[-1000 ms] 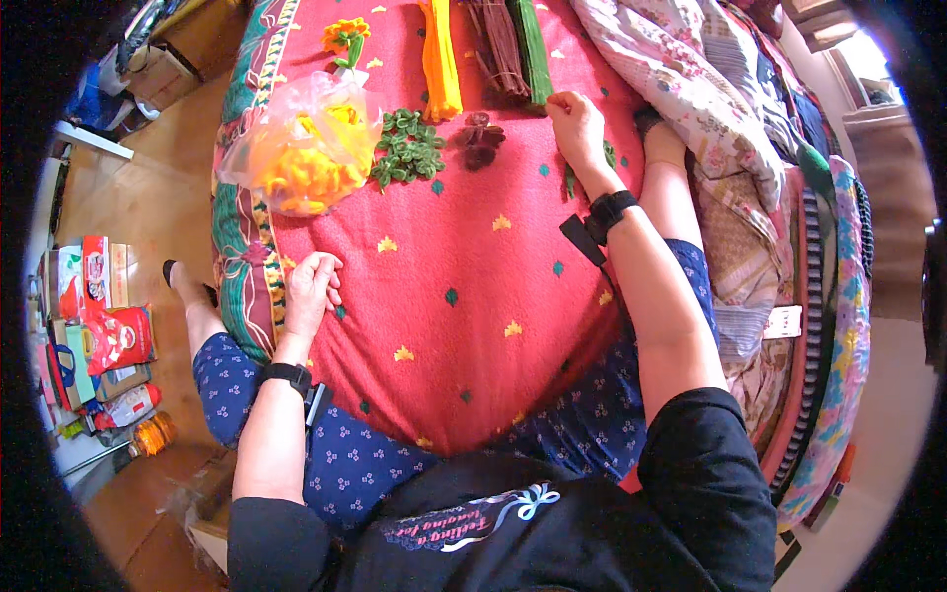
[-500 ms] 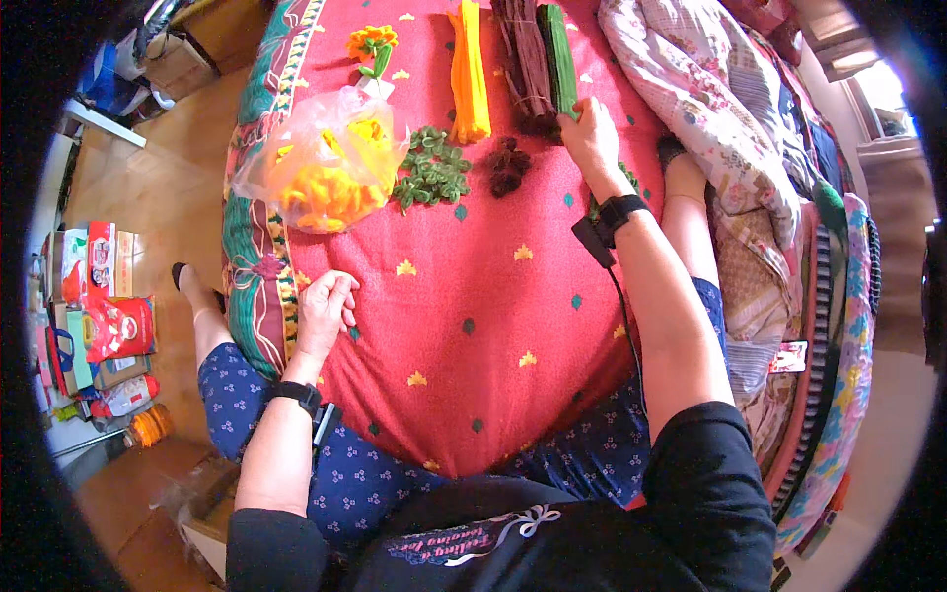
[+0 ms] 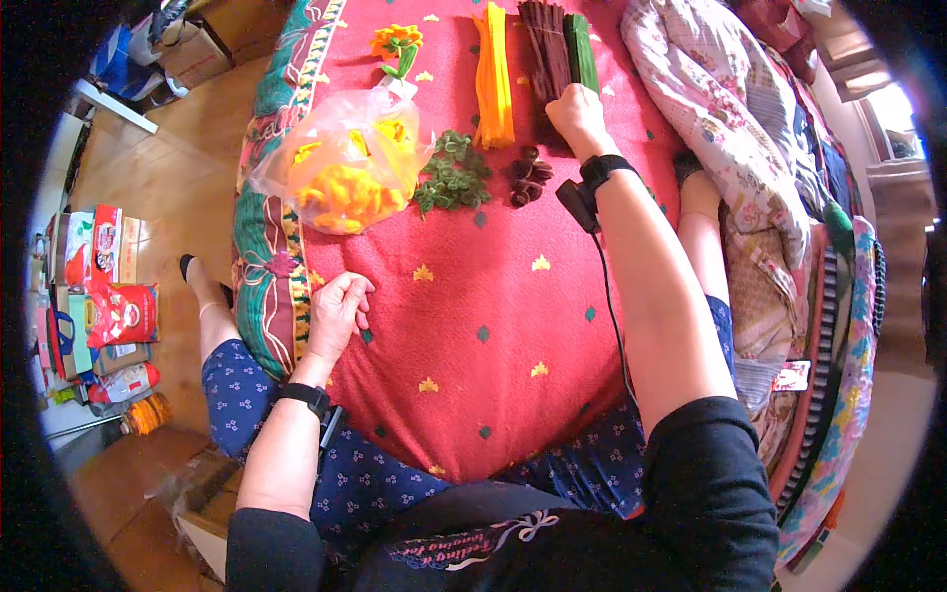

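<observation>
My right hand (image 3: 578, 122) is closed at the near ends of the dark brown pipe-cleaner bundle (image 3: 546, 54) and the green pipe-cleaner bundle (image 3: 581, 54). Its fingertips are hidden, so what they grip does not show. A yellow pipe-cleaner bundle (image 3: 494, 84) lies to the left. On the red bedcover my left hand (image 3: 340, 308) rests with curled fingers and nothing visible in it. Between the hands and the bundles sit a pile of green looped pieces (image 3: 454, 176), several brown coiled pieces (image 3: 529, 178) and a clear plastic bag (image 3: 345, 173) of orange-yellow fuzzy pieces.
An orange flower (image 3: 397, 44) with a green stem lies beyond the bag. A crumpled floral quilt (image 3: 681, 69) covers the right side of the red bedcover (image 3: 473, 385). A black cable (image 3: 614, 316) runs from my right wrist. Packages (image 3: 123, 316) stand on the floor at left.
My right hand has shifted left and slightly away from me, from the green bundle's near end toward the brown bundle. The whole view has moved a little. My left hand stays curled on the bedcover.
</observation>
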A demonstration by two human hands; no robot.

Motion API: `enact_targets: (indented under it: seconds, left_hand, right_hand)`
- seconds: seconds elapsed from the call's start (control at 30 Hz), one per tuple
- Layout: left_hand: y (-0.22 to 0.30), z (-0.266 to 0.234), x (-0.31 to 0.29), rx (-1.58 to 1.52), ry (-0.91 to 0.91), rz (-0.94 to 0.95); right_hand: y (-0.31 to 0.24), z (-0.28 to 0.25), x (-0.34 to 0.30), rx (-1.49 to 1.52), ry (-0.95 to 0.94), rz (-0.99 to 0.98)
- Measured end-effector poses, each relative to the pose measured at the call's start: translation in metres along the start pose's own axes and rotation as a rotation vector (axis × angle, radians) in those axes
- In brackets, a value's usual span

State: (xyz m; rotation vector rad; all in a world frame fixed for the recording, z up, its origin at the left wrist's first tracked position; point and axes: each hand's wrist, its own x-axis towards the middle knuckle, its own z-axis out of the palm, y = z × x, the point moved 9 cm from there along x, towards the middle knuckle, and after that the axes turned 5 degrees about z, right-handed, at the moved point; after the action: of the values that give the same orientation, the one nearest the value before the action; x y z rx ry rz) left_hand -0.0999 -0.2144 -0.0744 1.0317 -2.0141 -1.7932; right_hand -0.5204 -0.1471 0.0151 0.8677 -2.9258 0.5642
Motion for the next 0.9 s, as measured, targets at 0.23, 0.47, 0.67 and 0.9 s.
enact_targets:
  seconds: [0.23,0.47,0.67,0.9]
  left_hand:
    - [0.005,0.006,0.004,0.011,-0.016,0.013]
    - [0.005,0.004,0.003,0.006,-0.006,0.022]
    - [0.003,0.004,0.003,-0.011,-0.001,0.013]
    - [0.002,0.002,0.001,-0.002,0.004,0.016]
  right_hand:
    - [0.019,0.027,0.024,-0.147,-0.072,-0.144]
    - [-0.010,0.006,0.005,-0.095,0.058,-0.201]
    - [0.007,0.017,0.018,0.022,-0.156,-0.006]
    - [-0.015,0.013,0.002,-0.098,-0.067,-0.133]
